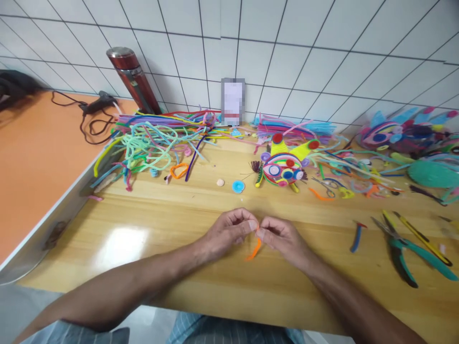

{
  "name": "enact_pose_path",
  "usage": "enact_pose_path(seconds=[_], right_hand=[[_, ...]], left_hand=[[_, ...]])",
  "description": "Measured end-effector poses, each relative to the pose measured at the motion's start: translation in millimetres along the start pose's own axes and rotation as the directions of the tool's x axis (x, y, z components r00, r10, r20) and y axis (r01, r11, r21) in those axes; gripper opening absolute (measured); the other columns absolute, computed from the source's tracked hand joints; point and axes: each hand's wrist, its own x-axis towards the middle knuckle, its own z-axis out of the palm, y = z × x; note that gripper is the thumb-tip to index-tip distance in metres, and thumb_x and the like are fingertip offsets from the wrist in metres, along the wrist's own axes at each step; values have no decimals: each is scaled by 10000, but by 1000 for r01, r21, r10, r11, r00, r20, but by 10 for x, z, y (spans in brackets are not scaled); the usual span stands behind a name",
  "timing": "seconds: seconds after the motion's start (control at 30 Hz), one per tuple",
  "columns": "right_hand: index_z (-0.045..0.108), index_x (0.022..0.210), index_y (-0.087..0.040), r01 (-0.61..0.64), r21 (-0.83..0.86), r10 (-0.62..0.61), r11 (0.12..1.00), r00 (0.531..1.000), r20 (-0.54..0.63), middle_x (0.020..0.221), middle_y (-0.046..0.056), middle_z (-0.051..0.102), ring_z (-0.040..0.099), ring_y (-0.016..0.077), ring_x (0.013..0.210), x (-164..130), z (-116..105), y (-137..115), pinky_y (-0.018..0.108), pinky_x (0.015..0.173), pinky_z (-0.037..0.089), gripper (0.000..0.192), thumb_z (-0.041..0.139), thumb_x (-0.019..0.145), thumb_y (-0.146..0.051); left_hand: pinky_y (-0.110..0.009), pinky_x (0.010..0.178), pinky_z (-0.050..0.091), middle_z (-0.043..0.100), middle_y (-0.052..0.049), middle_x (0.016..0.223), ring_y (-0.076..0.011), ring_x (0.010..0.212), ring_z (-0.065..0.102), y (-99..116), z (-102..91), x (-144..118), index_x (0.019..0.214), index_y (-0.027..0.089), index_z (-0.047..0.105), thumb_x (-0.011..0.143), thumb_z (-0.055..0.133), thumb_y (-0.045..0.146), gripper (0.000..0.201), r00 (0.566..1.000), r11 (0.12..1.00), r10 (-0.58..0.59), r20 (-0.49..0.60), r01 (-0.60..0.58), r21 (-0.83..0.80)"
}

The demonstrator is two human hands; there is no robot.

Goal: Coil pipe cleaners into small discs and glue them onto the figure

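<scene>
left hand (229, 230): we have thumb and forefinger pinched together on an orange strip (256, 249), the other fingers curled.
right hand (283, 235): we grip the same strip just beside the left fingertips, thumb and forefinger closed.
strip's place: we hold it between both hands, over the near middle of the wooden table (172, 210); one end hangs below our fingertips, and we cannot tell whether it touches the wood.
beyond our hands: we see a blue disc (238, 187), a small pale piece (220, 182) to its left, and a many-coloured figure (285, 169) with yellow horns to its right.
far left: we have a tangle of pale green stems (152, 145), with a red flask (132, 79) behind it by the tiled wall (186, 52).
right side: we have pliers (397, 241) with spread handles, a yellow cutter (412, 228) beside them, and scissors (330, 192) near the figure.
</scene>
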Motion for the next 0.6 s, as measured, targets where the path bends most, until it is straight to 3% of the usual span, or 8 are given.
enact_pose_path(seconds=[0.13, 0.3, 0.4, 0.5, 0.6], right_hand=[[557, 708, -191, -59, -12, 59, 998, 998, 34, 623, -54, 418, 343, 95, 580, -5, -60, 8, 259, 555, 274, 485, 681, 874, -629], [546, 702, -192, -68, -44, 72, 997, 995, 72, 645, -41, 419, 340, 108, 610, -19, -101, 12, 266, 565, 265, 496, 663, 881, -640], [567, 723, -193, -35, -45, 37, 998, 998, 50, 665, -33, 443, 375, 117, 628, -10, -69, 6, 271, 589, 302, 487, 654, 895, -641], [584, 740, -195, -4, -32, 4, 999, 1000, -3, 668, -33, 461, 391, 117, 627, 18, -13, -7, 270, 597, 322, 485, 659, 893, -649], [578, 750, -199, -33, 34, 33, 999, 999, -17, 631, -51, 448, 362, 101, 578, 45, 18, -13, 261, 561, 295, 483, 689, 867, -654]], left_hand=[[-236, 569, 281, 482, 50, 658, -85, 587, 365, 105, -81, 22, 927, 145, 702, 859, 761, 549, 414, 993, 976, 6, 120, -31, 214], [-255, 637, 353, 573, -9, 773, -116, 677, 478, 184, -149, 27, 904, 146, 751, 923, 713, 423, 281, 965, 861, 180, 192, -249, 443], [-255, 673, 382, 614, -20, 781, -123, 709, 517, 143, -118, 21, 857, 144, 741, 911, 729, 431, 292, 974, 905, 183, 137, -221, 364], [-241, 646, 375, 609, 2, 727, -103, 653, 485, 78, -76, 20, 830, 146, 714, 847, 790, 494, 356, 996, 981, 83, 13, -84, 172], [-227, 546, 292, 530, 39, 628, -75, 548, 384, 50, -72, 34, 841, 148, 711, 796, 816, 566, 433, 998, 998, 2, -64, 2, 66]])
